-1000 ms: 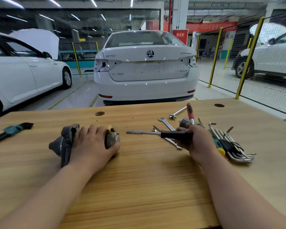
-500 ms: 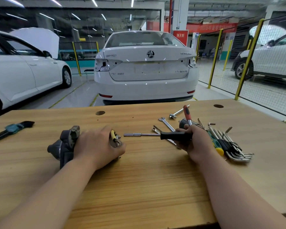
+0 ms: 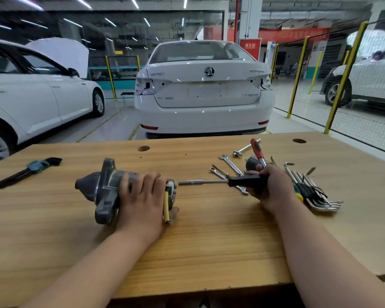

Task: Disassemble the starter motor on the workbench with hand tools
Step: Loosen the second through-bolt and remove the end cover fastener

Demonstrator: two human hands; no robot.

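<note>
I see a garage bay: a white sedan [image 3: 205, 101] on glossy grey floor [image 3: 111, 127], yellow-posted mesh fencing [image 3: 297, 81], strip lights [image 3: 133, 2] overhead.

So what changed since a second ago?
The left hand rolled the starter motor, so its yellow wire now shows in front. The gap between the motor's end and the driver tip has nearly closed. The right hand still grips the driver; the other tools lie as before.
</note>
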